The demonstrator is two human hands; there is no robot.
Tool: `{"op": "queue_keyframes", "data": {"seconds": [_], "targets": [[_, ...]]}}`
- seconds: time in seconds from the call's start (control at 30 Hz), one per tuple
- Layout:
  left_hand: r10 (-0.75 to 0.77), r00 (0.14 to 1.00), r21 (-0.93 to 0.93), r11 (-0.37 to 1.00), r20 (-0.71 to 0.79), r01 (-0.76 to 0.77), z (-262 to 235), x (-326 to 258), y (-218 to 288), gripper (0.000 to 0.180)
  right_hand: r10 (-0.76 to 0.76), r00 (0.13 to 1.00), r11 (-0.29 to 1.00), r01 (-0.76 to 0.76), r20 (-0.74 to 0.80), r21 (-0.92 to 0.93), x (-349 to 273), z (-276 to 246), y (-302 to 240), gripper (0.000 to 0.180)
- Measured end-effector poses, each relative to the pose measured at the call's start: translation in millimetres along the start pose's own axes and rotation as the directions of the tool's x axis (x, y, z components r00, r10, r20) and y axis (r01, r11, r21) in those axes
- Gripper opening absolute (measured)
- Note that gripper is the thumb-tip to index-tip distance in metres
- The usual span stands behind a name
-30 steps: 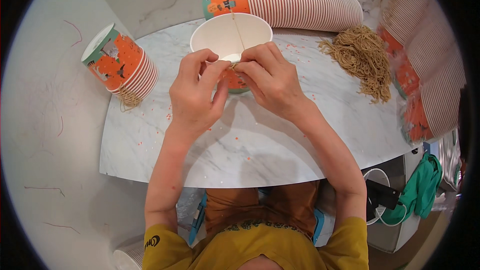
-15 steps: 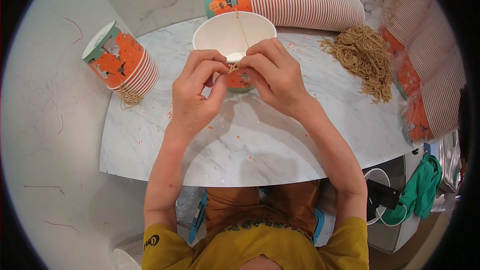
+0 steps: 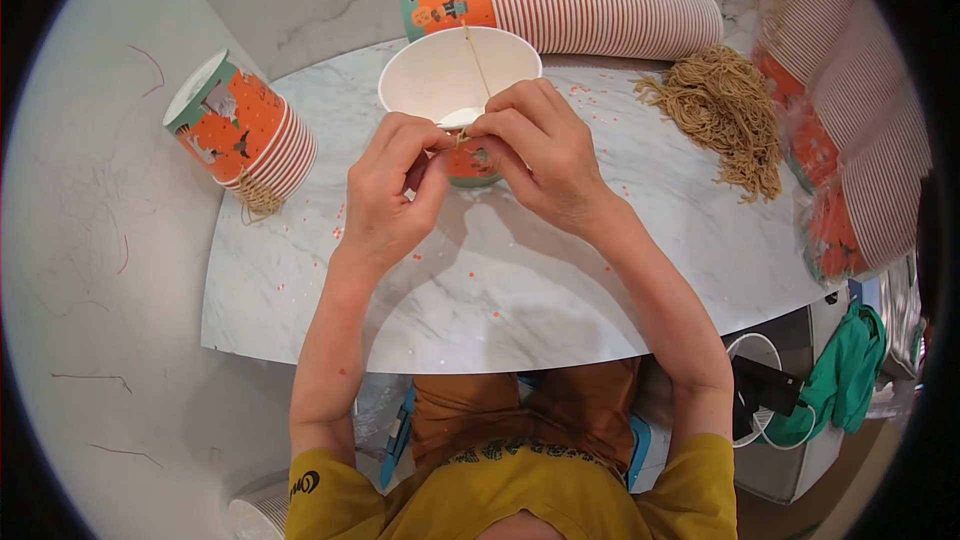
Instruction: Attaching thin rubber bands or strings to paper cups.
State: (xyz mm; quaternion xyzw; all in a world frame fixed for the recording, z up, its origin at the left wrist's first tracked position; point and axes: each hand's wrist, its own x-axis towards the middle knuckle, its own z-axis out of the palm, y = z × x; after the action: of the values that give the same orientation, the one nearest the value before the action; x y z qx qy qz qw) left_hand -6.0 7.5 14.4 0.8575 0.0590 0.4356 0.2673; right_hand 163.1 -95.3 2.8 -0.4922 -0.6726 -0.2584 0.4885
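A marbled table [image 3: 560, 285] bears paper cups [image 3: 430, 70], heaped tan string [image 3: 722, 115], orange dots [image 3: 496, 315].

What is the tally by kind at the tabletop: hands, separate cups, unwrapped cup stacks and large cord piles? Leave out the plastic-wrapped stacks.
Hands: 2 (left hand, right hand)
Separate cup: 1
Unwrapped cup stacks: 2 (upside-down stack at left, sideways stack at back)
Large cord pile: 1
Total: 6

Left grip [image 3: 395, 180] and right grip [image 3: 548, 162] pinch tan string [image 3: 461, 137] at a paper cup [image 3: 425, 70].
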Motion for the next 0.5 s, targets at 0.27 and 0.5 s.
{"op": "queue_keyframes", "data": {"seconds": [0.27,0.5], "targets": [[0.111,0.993,0.133,0.986,-0.049,-0.104,4.2,-0.2,-6.3,0.018,-0.004,1.000,1.000,0.004,-0.011,0.005,2.2,0.9,-3.8,0.019],[-0.030,0.999,-0.009,1.000,-0.023,0.030,3.9,-0.7,-6.4,0.013,-0.001,1.000,0.998,0.001,0.002,-0.055,0.9,1.8,-7.5,0.021]]}}
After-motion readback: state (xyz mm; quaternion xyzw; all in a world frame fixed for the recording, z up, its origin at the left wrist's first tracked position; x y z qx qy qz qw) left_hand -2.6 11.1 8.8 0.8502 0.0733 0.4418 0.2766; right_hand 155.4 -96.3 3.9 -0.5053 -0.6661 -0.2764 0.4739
